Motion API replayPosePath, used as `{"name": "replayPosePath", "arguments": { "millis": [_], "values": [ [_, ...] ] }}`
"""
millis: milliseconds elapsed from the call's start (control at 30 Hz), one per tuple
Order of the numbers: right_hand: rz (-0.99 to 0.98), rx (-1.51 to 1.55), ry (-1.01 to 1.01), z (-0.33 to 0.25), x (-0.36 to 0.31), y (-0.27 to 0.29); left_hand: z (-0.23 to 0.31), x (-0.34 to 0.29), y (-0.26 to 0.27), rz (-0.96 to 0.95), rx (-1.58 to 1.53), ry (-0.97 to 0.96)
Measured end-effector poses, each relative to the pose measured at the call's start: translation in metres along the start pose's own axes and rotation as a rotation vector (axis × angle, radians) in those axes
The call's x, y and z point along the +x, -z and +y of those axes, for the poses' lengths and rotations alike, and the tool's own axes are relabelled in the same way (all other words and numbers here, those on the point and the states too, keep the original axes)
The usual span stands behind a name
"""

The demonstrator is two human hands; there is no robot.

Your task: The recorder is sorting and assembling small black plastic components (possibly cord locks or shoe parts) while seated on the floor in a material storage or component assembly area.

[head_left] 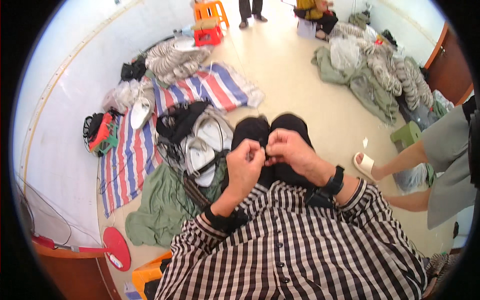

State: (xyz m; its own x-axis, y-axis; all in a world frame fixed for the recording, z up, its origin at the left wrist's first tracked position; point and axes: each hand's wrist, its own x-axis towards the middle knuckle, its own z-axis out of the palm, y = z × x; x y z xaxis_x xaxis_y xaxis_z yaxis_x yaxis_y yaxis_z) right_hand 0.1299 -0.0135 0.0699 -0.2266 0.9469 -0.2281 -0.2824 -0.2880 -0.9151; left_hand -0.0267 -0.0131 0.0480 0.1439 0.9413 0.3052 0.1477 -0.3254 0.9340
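Cream tiled floor strewn with striped sheeting and pale shoe parts — left hand and right hand meet over the knees, fingertips pinching something small and dark, unidentifiable — likely to slip and drop among the clutter.

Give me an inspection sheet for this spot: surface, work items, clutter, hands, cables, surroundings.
Surface: pale floor, partly under a striped sheet and green cloth.
Work items: something small and dark pinched between both hands over the lap; too small to tell.
Clutter: grey shoe uppers, cord bundles, red lid.
Hands: left hand and right hand closed, fingertips together.
Cables: thin wires along the wall.
Surroundings: orange stool, green stool, a person's sandalled foot.
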Motion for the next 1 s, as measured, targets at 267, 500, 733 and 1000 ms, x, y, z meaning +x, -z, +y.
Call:
{"name": "replayPosePath", "arguments": {
  "millis": [267,500,733,1000],
  "values": [
    [0.034,-0.162,0.057,0.016,-0.004,0.004,-0.004,-0.002,0.001,-0.071,0.125,-0.073],
    [0.083,0.046,-0.096,0.04,-0.006,0.035,-0.018,-0.009,-0.018,-0.185,0.199,-0.148],
    [0.088,0.129,-0.27,0.042,-0.034,0.048,-0.041,-0.02,-0.038,-0.332,0.167,-0.033],
    [0.054,0.365,-0.283,0.069,-0.032,0.065,-0.025,-0.027,-0.046,-0.353,0.338,-0.101]
  ]
}}
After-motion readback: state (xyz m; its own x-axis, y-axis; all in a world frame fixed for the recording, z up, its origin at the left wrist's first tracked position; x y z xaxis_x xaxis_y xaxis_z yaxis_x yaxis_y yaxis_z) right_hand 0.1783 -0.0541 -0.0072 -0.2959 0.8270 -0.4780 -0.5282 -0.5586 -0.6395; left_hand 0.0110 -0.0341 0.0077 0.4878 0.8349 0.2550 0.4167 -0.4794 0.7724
